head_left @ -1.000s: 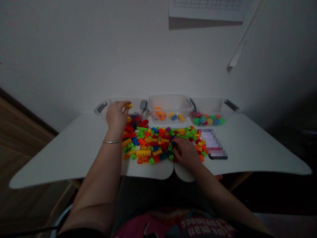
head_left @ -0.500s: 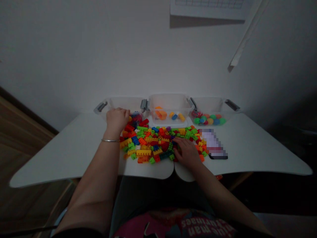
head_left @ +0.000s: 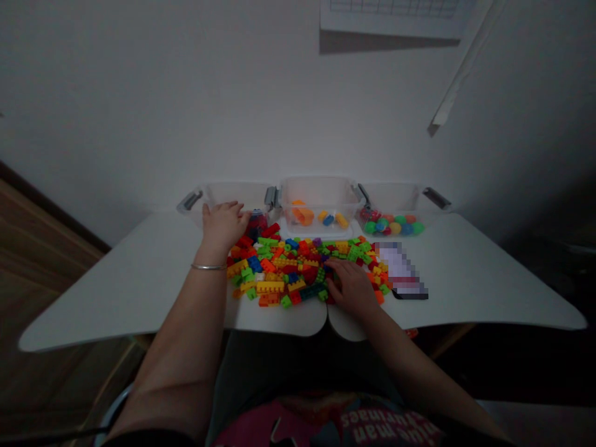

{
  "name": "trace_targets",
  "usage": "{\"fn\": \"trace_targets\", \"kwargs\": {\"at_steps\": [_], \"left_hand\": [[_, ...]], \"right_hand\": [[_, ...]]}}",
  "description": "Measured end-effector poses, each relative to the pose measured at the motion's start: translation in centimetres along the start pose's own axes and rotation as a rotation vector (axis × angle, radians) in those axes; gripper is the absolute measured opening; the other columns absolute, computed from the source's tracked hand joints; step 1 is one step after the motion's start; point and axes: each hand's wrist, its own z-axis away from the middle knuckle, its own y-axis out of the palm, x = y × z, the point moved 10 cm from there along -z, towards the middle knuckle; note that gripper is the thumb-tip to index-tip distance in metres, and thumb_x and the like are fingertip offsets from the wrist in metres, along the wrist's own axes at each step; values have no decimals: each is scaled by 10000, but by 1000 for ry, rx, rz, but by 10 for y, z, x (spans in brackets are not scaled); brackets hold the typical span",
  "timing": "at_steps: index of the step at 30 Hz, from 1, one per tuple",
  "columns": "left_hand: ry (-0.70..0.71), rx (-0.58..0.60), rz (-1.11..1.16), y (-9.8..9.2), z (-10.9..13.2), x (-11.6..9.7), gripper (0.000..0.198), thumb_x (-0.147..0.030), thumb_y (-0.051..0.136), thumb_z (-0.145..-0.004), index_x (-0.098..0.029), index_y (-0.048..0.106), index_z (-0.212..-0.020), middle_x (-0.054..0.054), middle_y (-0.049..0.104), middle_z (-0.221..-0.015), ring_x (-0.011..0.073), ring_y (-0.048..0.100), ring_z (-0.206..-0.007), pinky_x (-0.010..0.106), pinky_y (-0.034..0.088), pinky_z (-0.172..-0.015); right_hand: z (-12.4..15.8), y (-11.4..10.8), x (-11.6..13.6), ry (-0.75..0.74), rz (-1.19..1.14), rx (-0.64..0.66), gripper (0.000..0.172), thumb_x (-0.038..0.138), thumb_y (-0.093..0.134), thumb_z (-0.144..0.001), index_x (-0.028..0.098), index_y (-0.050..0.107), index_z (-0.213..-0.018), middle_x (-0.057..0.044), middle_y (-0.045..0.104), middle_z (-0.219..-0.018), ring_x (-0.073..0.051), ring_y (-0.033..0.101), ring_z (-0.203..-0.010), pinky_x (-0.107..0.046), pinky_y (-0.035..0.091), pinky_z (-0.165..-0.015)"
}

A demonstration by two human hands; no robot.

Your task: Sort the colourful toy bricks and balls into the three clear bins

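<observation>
My left hand point(head_left: 224, 226) is over the near side of the left clear bin point(head_left: 239, 191), its fingers spread and nothing visible in them. Red and dark blue pieces point(head_left: 257, 223) show through the bin's wall beside my fingertips. A wide heap of colourful toy building bricks point(head_left: 284, 267) lies in front of the bins. On the right part of that heap rests my right hand point(head_left: 352, 285), fingers stretched forward and thumb apart. The bricks under its palm are hidden.
The middle clear bin point(head_left: 321, 194) holds a few orange, yellow and blue pieces. Coloured balls point(head_left: 395, 227) fill the bottom of the right bin point(head_left: 395, 192). A phone point(head_left: 401, 270) lies right of the bricks on the white table point(head_left: 484, 279). The wall stands behind the bins.
My left hand has gone from closed to open, fingers now spread over the left bin. A yellow piece seen by its fingers earlier no longer shows. My right hand stays put.
</observation>
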Motion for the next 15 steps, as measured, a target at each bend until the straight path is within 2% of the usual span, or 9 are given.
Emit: {"fn": "trace_targets", "kwargs": {"at_steps": [3, 9, 12, 15], "left_hand": [[24, -64, 88, -12, 6, -10, 508, -403, 426, -942, -171, 606, -1356, 154, 541, -1487, 349, 460, -1386, 625, 133, -1207], [91, -172, 234, -33, 36, -32, 522, -428, 449, -936, -215, 556, -1401, 128, 522, -1501, 310, 422, -1409, 598, 177, -1209], [161, -186, 261, -30, 56, -40, 506, -425, 458, -940, -197, 574, -1376, 130, 549, -1465, 303, 444, -1380, 550, 245, -1194], [176, -161, 250, -14, 74, -39, 500, -426, 474, -939, -195, 590, -1366, 129, 586, -1413, 303, 477, -1338, 517, 302, -1171]], "right_hand": [[0, 0, 0, 2, 1, 3, 321, 215, 536, -903, 170, 651, -1199, -141, 710, -1203, -290, 647, -1127, -488, 514, -982], [0, 3, -2, 9, 6, 11, 331, 223, 527, -909, 157, 648, -1210, -139, 708, -1216, -290, 646, -1130, -484, 507, -996], [1, 3, -2, 14, 4, 7, 340, 227, 523, -911, 156, 646, -1220, -140, 704, -1225, -290, 639, -1140, -481, 501, -1003], [1, 2, 0, 10, -7, -1, 347, 219, 532, -902, 159, 645, -1224, -139, 703, -1225, -288, 632, -1144, -478, 495, -1003]]}}
